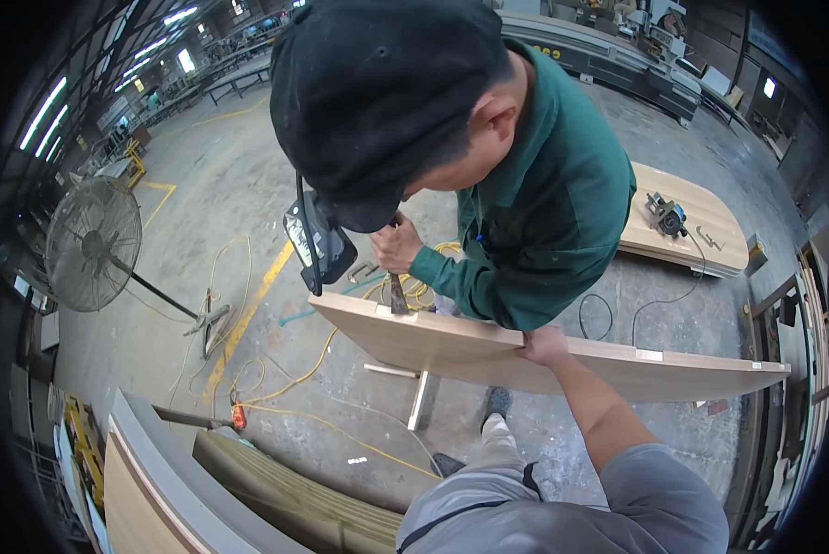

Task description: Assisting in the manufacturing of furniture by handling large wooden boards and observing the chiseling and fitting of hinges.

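Observation:
My right hand (546, 345) is closed over the upper edge of a pale wooden door panel (470, 343), which stands on its long edge in front of me. My left hand is out of view. Across the panel, a co-worker in a green jacket (562, 203) and dark cap leans over it. The co-worker's hand (397, 245) grips a chisel (399, 295), whose blade meets the panel's top edge near its left end. Farther right along that edge is a small pale rectangular patch (650, 355). The co-worker's other hand is mostly hidden.
A large fan (93, 243) stands at left. Yellow cords (318, 420) and an orange connector (239, 415) lie on the floor. Behind at right, a power tool (666, 216) rests on a rounded wooden panel (710, 198). Stacked panels (156, 489) fill the lower left.

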Tool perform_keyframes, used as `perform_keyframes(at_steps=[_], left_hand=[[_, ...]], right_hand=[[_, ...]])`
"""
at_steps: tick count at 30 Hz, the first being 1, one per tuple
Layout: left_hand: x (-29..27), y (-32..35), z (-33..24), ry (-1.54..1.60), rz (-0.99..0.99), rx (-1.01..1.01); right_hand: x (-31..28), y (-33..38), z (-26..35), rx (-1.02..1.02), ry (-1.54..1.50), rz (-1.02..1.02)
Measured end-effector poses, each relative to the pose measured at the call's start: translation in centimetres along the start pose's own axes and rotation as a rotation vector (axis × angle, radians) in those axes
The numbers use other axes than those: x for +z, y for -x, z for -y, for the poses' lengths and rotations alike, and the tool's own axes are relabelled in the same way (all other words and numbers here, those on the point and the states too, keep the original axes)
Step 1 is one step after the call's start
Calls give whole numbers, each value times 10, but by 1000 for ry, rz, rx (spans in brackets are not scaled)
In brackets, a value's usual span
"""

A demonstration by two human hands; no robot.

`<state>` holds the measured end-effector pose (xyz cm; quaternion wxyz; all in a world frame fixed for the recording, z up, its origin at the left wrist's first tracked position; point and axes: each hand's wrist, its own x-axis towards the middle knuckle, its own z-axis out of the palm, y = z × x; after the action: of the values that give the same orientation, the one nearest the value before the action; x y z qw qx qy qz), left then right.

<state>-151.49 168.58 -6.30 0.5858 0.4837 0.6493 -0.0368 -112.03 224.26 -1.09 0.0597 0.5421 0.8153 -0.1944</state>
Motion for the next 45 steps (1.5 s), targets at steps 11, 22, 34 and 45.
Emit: perform_keyframes(at_steps=[11, 22, 34, 45], left_hand=[[23, 48, -179, -62, 7, 232], [20, 51, -193, -108, 44, 293], [14, 56, -196, -71, -26, 274], [21, 58, -195, -52, -42, 277]], right_hand=[[20, -17, -4, -190, -204, -280], [56, -34, -27, -241, -120, -323], [51, -32, -17, -187, -209, -248], [57, -37, -21, -250, -211, -253]])
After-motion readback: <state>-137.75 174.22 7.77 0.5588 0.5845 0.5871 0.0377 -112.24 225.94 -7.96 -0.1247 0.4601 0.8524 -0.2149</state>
